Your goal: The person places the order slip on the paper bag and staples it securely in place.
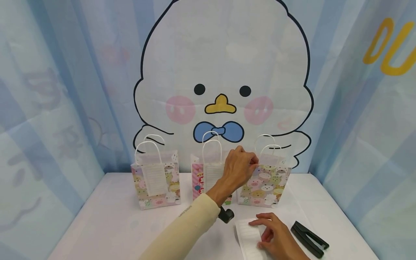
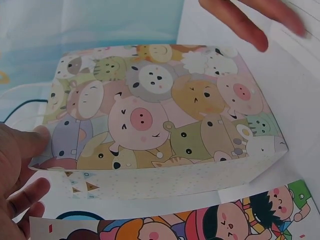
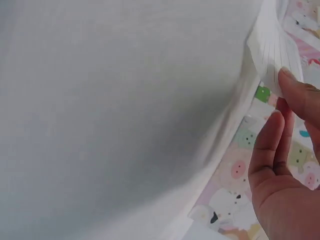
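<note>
My left hand (image 1: 241, 164) reaches across to the right-hand paper bag (image 1: 264, 186), printed with cartoon animals. Its thumb and fingers pinch the top corner of that bag (image 2: 150, 110) in the left wrist view. Near the front, my right hand (image 1: 276, 234) holds a white lined paper sheet (image 1: 248, 236) by its edge. The right wrist view shows the thumb of this hand (image 3: 285, 170) on the sheet (image 3: 270, 50), a finger close behind. Two fingers of the right hand (image 2: 250, 20) appear above the bag in the left wrist view.
A black stapler (image 1: 310, 239) lies right of my right hand. Another animal-print bag (image 1: 173, 180) stands left with a white lined sheet (image 1: 155, 180) on its front. A pink bag (image 1: 197, 180) in the middle, also with a sheet, is partly hidden by my left arm. A printed curtain hangs behind.
</note>
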The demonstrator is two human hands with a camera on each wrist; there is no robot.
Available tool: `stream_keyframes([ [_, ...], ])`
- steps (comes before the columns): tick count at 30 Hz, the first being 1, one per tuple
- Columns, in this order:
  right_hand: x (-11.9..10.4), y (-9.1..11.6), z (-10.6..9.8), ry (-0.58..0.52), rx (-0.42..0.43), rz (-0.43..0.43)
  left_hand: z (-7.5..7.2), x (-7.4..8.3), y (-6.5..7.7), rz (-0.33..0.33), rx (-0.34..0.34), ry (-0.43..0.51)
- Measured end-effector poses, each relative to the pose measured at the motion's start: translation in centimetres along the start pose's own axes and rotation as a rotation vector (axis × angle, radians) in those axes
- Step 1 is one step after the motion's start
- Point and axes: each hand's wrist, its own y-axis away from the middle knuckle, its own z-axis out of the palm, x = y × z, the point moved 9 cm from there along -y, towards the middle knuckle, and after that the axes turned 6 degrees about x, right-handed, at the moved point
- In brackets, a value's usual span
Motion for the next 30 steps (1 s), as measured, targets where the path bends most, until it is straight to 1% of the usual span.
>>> stream_keyframes([
  [2,0.1,-0.1,-0.3,-0.042,-0.003,0.03,0.0,0.0,0.0,0.0,0.0,0.003],
  [6,-0.1,-0.4,-1.0,-0.131,-0.029,0.05,0.0,0.0,0.0,0.001,0.004,-0.001],
  [8,-0.3,-0.6,-1.7,-0.151,-0.006,0.058,-0.1,0.0,0.0,0.001,0.004,-0.006],
  [10,-0.5,-0.9,-2.7,-0.164,0.059,0.079,-0.1,0.0,0.0,0.007,0.006,-0.016],
  [12,-0.6,-1.2,-4.0,-0.163,0.148,0.104,-0.2,0.0,0.0,0.009,0.008,-0.015],
  [14,-0.8,-1.5,-5.5,-0.164,0.246,0.103,-0.2,0.0,-0.1,0.012,0.009,-0.009],
  [17,-1.3,-2.0,-7.6,-0.145,0.356,0.057,-0.1,0.1,-0.1,0.01,0.008,0.005],
  [20,-1.6,-2.5,-9.2,-0.122,0.421,0.015,0.0,0.2,-0.1,0.006,0.001,0.016],
  [22,-1.7,-3.0,-10.0,-0.119,0.442,0.005,0.0,0.3,-0.1,0.005,-0.002,0.019],
  [24,-1.6,-3.5,-10.5,-0.124,0.446,0.014,-0.1,0.3,-0.1,0.002,-0.004,0.026],
  [30,-1.2,-5.2,-11.2,-0.156,0.435,0.059,-0.1,0.4,0.1,-0.009,-0.008,0.06],
])
